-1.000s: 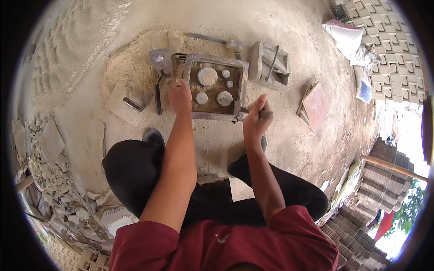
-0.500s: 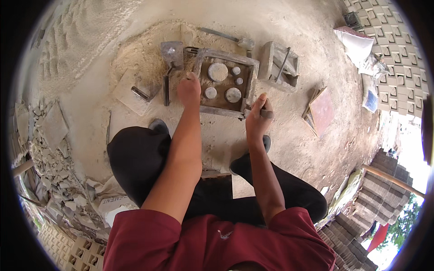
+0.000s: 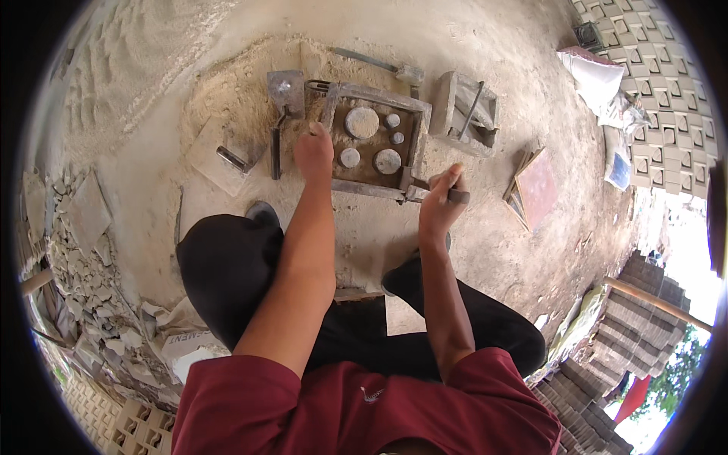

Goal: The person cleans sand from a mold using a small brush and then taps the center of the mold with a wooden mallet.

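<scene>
A square mould with a raised frame sits on the ground in front of me, several round discs of different sizes inside it. My left hand is closed over the mould's left side. My right hand wraps round the dark handle of a hammer; the hammer's head lies at the mould's near right corner. Left of the mould is a flat-bladed trowel, its handle toward me. A second trowel rests on a pale flat slab.
A grey box with a bar across it stands right of the mould. Reddish square boards lie farther right. A long-handled tool lies behind the mould, near loose sand. Rubble and stacked blocks line the sides.
My right hand has shifted slightly right, and the hammer's head now shows at the mould's near right corner. My left hand stays on the mould's left side.
</scene>
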Available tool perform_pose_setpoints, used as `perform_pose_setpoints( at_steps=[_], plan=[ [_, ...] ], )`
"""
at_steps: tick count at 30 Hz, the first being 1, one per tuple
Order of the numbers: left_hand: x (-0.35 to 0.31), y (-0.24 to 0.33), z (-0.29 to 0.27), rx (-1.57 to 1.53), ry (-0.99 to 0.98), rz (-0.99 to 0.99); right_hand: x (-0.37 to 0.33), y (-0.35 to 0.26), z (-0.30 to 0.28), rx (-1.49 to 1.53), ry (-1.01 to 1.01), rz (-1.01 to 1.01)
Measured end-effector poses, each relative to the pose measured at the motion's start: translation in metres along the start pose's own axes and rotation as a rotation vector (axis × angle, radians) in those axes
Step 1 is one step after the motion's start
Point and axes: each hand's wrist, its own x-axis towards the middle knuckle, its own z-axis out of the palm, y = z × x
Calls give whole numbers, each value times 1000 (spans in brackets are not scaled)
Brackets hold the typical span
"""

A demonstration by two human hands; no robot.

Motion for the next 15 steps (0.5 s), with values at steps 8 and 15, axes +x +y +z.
perform_pose_setpoints(
  at_steps=[8,15],
  plan=[
    [9,-10,8,18,-7,-3,31,-16,-3,281,-243,21],
    [5,-1,8,7,-2,29,22,-16,2,236,-100,-78]
  ],
)
